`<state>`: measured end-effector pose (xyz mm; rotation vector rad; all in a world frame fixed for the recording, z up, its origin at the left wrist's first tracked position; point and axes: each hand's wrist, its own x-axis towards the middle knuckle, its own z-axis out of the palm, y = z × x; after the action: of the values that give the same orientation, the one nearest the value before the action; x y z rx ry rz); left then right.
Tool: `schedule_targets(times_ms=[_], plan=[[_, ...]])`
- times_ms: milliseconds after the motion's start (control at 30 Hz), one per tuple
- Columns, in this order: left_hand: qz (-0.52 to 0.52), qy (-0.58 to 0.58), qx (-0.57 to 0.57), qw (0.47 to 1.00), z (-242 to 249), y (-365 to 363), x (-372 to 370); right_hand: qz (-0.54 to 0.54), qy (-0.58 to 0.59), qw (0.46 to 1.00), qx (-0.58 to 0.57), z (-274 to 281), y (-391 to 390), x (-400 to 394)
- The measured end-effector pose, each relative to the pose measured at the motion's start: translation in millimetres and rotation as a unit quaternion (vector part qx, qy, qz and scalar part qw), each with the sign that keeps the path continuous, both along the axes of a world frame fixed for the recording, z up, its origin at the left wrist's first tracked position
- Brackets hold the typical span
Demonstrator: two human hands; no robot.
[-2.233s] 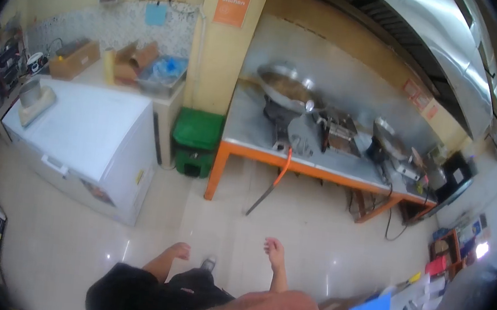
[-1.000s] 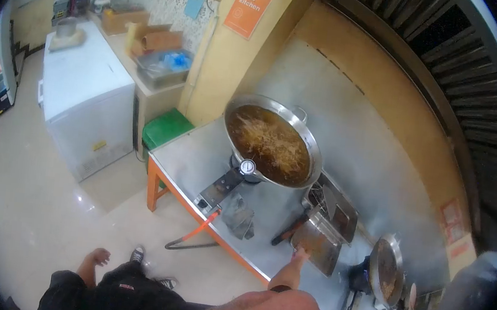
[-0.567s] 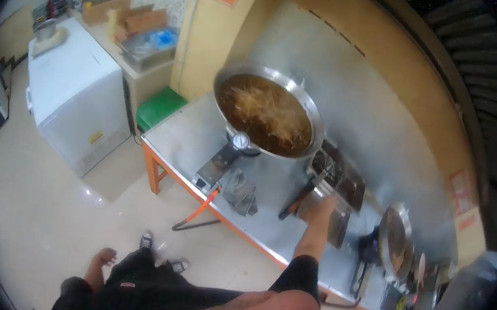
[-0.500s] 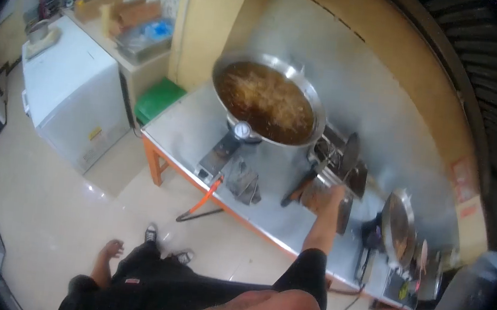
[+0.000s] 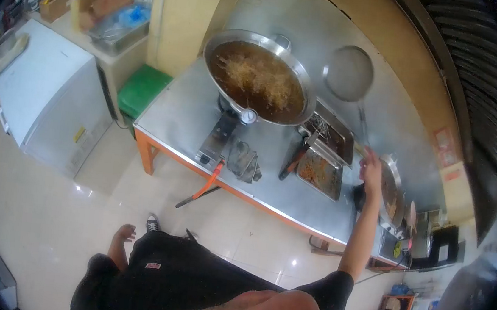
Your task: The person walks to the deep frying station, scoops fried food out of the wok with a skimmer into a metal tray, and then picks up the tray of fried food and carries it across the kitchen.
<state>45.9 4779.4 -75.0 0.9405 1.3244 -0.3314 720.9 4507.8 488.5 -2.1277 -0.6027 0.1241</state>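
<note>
My right hand (image 5: 371, 170) is closed around the handle of a round mesh skimmer (image 5: 349, 74), held up in front of the metal wall panel. To its left stands a large wok (image 5: 212, 45) of dark oil, with a mass of frying food (image 5: 256, 78) bubbling in it. A dial thermometer (image 5: 248, 116) sits at the wok's near rim. Below the skimmer are a metal tray with brown crumbs (image 5: 320, 173) and a deeper metal pan (image 5: 348, 148) with utensils in it. My left hand (image 5: 126, 233) hangs by my side, empty, fingers loosely apart.
A second wok (image 5: 400, 199) stands at the table's right end. On the metal-topped table (image 5: 174, 115) lie a grey cloth (image 5: 243, 162) and a dark-handled utensil (image 5: 297, 160). An orange hose (image 5: 207, 181) hangs off the front edge. A white chest freezer (image 5: 45, 87) and green stool (image 5: 142, 91) are at left.
My right hand has risen from above the trays and moved right, lifting the skimmer up against the wall panel. The view has shifted. My left hand still hangs low.
</note>
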Motion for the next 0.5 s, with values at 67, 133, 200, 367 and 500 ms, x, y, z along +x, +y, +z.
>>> schedule_targets(times_ms=[67, 133, 200, 367, 500], plan=[[0.002, -0.031, 0.015, 0.999, -4, 21, 11, 0.066, -0.054, 0.994, -0.068, -17, 24, 5], [0.024, -0.103, 0.021, 0.994, -13, 40, 15, 0.108, -0.349, 0.923, -0.124, -55, 55, 20], [0.034, -0.116, 0.045, 0.992, 0, 50, 25, 0.095, -0.345, 0.92, -0.162, -70, 82, 3], [0.096, -0.139, 0.039, 0.985, 1, 57, 1, 0.083, -0.024, 0.971, -0.224, -63, 108, -25], [0.174, -0.105, -0.01, 0.979, -22, 43, -55, 0.083, 0.224, 0.956, -0.169, -21, 130, -68]])
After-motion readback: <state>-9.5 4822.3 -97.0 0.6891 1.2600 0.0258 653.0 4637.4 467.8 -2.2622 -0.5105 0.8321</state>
